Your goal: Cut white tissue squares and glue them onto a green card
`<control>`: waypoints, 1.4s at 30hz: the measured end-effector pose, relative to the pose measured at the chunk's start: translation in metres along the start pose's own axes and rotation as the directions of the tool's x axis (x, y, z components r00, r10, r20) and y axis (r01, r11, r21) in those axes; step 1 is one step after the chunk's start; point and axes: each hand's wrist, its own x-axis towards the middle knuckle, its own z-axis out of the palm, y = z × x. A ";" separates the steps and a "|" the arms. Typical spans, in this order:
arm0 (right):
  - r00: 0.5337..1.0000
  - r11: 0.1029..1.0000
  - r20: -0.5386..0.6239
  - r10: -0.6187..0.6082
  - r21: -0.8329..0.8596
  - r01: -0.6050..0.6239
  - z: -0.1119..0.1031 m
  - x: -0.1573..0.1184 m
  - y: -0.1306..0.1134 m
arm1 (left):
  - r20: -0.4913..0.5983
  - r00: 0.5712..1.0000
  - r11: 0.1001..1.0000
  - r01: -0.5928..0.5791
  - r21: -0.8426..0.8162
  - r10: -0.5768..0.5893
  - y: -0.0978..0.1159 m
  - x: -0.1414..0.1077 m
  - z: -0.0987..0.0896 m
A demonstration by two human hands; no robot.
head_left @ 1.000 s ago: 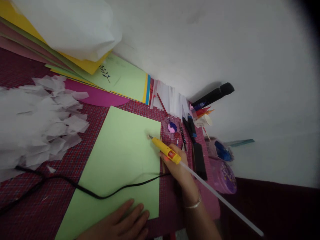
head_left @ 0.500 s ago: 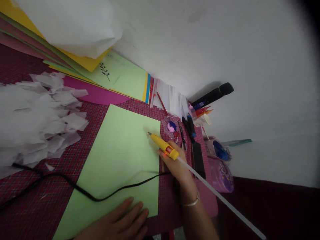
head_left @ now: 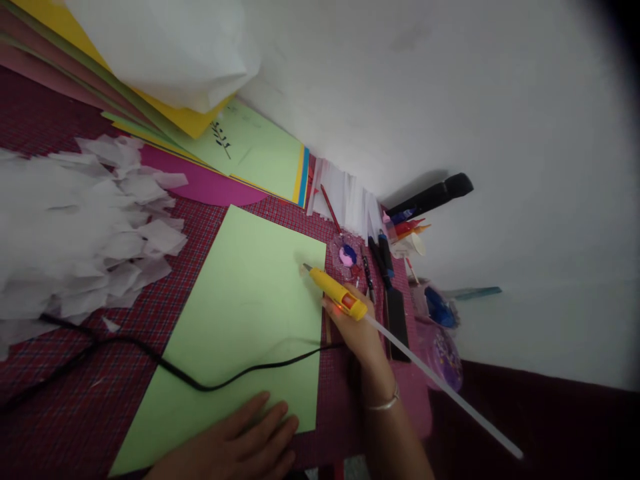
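My right hand is wrapped round a yellow hot glue gun, with a red light glowing on its side. A long translucent glue stick juts out of the back of the gun. The nozzle points left over the upper right part of a light green paper sheet; I cannot tell whether it touches. My left hand lies flat on the sheet's lower part, fingers spread. A black cord runs across the sheet between the hands.
White paper pieces are heaped at left. Coloured paper sheets lie at the back under a white bag. Right of the green sheet are a paint palette, scrapers, markers and tubs beside the wall.
The view has shifted slightly, so most things sit a little further right. My right hand still holds the glue gun over the sheet, and my left hand stays flat in place.
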 end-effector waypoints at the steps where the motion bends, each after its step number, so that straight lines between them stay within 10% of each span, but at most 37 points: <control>1: 1.000 0.999 -0.003 0.014 0.045 -0.014 0.000 -0.001 0.000 | -0.004 1.000 1.000 0.010 0.007 -0.009 0.001 0.000 0.001; 42: 0.997 0.999 -0.056 0.050 0.002 -0.050 0.001 -0.002 0.005 | 0.008 1.000 1.000 -0.015 -0.017 0.015 -0.001 0.000 -0.001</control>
